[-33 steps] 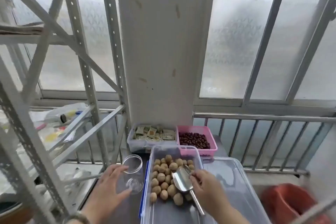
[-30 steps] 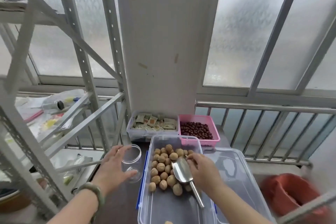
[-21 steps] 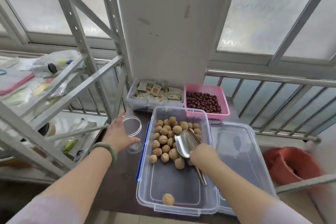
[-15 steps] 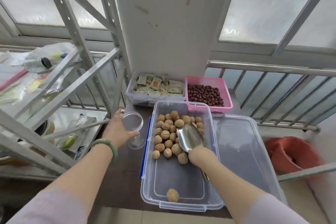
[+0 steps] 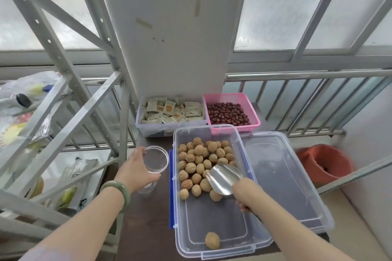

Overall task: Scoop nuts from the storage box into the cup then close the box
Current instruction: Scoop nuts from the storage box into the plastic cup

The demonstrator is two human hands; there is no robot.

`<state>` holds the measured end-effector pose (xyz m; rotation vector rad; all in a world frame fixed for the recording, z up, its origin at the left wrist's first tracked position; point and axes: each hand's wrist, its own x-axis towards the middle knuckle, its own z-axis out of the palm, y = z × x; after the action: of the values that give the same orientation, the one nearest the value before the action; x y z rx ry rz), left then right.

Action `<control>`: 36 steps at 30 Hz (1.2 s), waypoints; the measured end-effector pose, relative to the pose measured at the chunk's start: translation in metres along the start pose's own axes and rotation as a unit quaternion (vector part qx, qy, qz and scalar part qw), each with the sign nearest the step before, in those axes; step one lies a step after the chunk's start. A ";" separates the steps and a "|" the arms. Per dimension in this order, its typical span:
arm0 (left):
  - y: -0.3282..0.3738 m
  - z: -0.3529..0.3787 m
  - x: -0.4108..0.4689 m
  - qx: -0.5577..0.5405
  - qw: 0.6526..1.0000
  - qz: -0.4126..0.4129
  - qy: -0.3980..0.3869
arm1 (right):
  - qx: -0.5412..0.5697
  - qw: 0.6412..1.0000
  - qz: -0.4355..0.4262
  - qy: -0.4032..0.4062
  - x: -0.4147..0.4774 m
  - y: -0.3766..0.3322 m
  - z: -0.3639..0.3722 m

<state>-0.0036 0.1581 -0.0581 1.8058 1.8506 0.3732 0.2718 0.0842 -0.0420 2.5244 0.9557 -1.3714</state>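
A clear storage box (image 5: 218, 246) stands open on a dark table, with walnuts (image 5: 199, 161) heaped in its far half and one loose walnut (image 5: 212, 243) near the front. Its clear lid (image 5: 282, 178) lies flat to the right of it. My right hand (image 5: 246, 194) grips the handle of a metal scoop (image 5: 223, 178), whose empty bowl rests among the nuts. My left hand (image 5: 135, 170) wraps around a clear plastic cup (image 5: 156, 160) that stands just left of the box.
Behind the box sit a clear tub of sachets (image 5: 171, 112) and a pink basket of red dates (image 5: 230, 112). A grey metal rack (image 5: 70, 99) with bags fills the left. A railing (image 5: 297, 99) runs behind, and an orange bin (image 5: 326, 164) stands at the right.
The view tilted down. My left hand moved from beside the cup to holding it. My right hand took hold of the scoop handle and drew the scoop back among the nuts.
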 end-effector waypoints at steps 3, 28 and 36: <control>0.001 -0.005 0.001 0.020 0.999 0.024 -0.015 | -0.246 0.965 -0.086 0.010 -0.031 0.009 -0.011; 0.011 0.001 -0.012 0.063 0.995 0.046 -0.063 | -0.521 0.833 -0.183 -0.041 -0.006 -0.006 0.005; 0.012 0.004 -0.020 0.055 0.997 0.038 -0.047 | -0.420 0.887 -0.193 0.003 0.010 -0.015 0.009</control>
<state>0.0080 0.1380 -0.0520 1.9365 1.7734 0.2123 0.2603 0.0977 -0.0522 1.7284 1.6631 -0.7328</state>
